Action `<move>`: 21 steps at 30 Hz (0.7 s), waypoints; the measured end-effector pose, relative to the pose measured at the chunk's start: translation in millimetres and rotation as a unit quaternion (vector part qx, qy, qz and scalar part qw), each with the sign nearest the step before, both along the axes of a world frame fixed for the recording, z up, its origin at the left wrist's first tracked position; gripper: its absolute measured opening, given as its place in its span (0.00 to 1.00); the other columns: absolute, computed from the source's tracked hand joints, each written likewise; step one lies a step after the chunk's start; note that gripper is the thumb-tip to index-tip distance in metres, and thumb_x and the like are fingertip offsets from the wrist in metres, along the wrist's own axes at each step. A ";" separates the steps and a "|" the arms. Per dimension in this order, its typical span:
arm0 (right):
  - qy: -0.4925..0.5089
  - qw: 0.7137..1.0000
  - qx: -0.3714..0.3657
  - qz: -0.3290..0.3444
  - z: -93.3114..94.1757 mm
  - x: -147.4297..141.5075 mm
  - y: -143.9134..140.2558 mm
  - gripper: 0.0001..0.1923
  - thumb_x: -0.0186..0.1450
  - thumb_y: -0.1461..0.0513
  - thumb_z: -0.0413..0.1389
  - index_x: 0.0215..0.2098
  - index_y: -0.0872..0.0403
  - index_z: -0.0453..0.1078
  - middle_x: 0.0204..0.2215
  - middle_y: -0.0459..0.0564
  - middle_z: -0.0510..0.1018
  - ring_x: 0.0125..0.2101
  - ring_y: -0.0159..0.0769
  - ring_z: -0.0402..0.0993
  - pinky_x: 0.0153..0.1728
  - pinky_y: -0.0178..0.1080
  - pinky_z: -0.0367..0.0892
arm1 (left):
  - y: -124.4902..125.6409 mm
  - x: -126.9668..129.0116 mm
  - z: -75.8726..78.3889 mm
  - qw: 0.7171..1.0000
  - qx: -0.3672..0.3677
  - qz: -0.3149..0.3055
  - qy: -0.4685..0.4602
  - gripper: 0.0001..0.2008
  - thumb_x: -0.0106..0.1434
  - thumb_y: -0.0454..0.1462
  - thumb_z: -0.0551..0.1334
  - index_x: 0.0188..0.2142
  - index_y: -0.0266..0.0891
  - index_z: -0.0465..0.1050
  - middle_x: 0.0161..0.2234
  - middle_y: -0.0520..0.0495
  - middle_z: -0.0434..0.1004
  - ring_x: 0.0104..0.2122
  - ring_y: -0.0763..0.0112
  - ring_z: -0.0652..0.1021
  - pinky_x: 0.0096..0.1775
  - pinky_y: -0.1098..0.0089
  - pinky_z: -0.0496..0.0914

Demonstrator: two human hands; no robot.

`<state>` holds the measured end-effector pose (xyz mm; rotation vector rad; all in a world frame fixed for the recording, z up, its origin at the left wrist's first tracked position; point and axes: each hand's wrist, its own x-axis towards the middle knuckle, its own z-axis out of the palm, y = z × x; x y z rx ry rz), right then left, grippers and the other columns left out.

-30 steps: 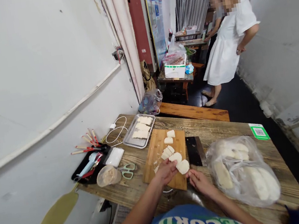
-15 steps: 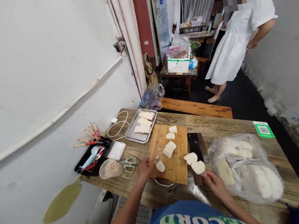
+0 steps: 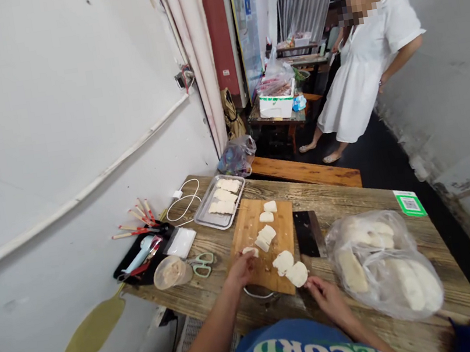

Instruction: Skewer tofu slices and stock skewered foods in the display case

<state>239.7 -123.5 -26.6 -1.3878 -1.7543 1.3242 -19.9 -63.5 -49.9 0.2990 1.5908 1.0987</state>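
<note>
My right hand (image 3: 326, 297) pinches the near end of two joined white steamed bun slices (image 3: 296, 274), held out over the right edge of the wooden cutting board (image 3: 285, 221). Whether a skewer runs through them, I cannot make out. At the board's left edge, my left hand (image 3: 241, 270) has its fingers closed on a single bun slice (image 3: 250, 251), partly hidden by them. More cut slices (image 3: 265, 238) lie along the board's middle and far end. Beside the board rests a wide dark cleaver (image 3: 306, 235).
A clear tray (image 3: 218, 224) with flat white pieces stands beyond the board. To the right sits a plastic bag of buns (image 3: 385, 265). Left are green-handled scissors (image 3: 203, 265), a tub (image 3: 172, 272) and a black holder (image 3: 135, 261). A person in white (image 3: 361, 75) stands beyond the bench.
My right hand has brought the joined slices leftward, from above the cleaver to the board. My left hand has moved forward and taken hold of the single slice.
</note>
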 end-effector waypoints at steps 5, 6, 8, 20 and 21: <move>-0.022 0.999 0.014 0.028 19.1 -9.6 1.3 0.17 0.64 0.55 0.41 0.34 0.55 0.68 0.29 0.51 0.77 0.31 0.38 0.73 0.33 0.36 0.63 | 7.6 12.9 17.8 0.982 0.114 0.062 -0.139 0.13 0.50 0.24 0.59 0.31 0.39 0.61 0.32 0.50 0.73 0.33 0.74 0.76 0.35 0.74 0.70; -0.032 0.999 0.017 0.028 20.4 -10.8 2.1 0.17 0.64 0.56 0.41 0.34 0.55 0.68 0.28 0.51 0.77 0.30 0.38 0.73 0.33 0.36 0.62 | 8.9 15.9 20.8 0.975 0.133 0.072 -0.164 0.15 0.49 0.22 0.59 0.32 0.40 0.61 0.31 0.50 0.74 0.32 0.73 0.76 0.36 0.73 0.70; -0.048 0.998 0.023 0.021 20.7 -11.8 3.6 0.17 0.64 0.56 0.40 0.33 0.55 0.69 0.28 0.51 0.77 0.29 0.38 0.73 0.33 0.36 0.62 | 11.4 20.6 27.0 0.968 0.140 0.075 -0.192 0.18 0.48 0.21 0.59 0.36 0.40 0.62 0.32 0.50 0.74 0.33 0.71 0.77 0.37 0.70 0.72; -0.031 0.999 0.037 -0.023 30.6 -4.4 1.2 0.19 0.64 0.54 0.42 0.33 0.54 0.70 0.28 0.51 0.78 0.29 0.39 0.74 0.32 0.37 0.64 | 22.8 32.2 60.9 0.953 0.087 0.071 -0.280 0.06 0.61 0.30 0.55 0.31 0.35 0.70 0.39 0.43 0.73 0.41 0.69 0.75 0.45 0.68 0.70; -0.030 0.999 0.034 -0.020 31.9 -3.9 1.2 0.19 0.64 0.54 0.42 0.34 0.54 0.71 0.28 0.52 0.79 0.30 0.39 0.74 0.33 0.37 0.65 | 23.1 32.6 62.3 0.954 0.089 0.067 -0.278 0.06 0.60 0.30 0.55 0.31 0.35 0.70 0.39 0.43 0.74 0.41 0.69 0.75 0.45 0.67 0.70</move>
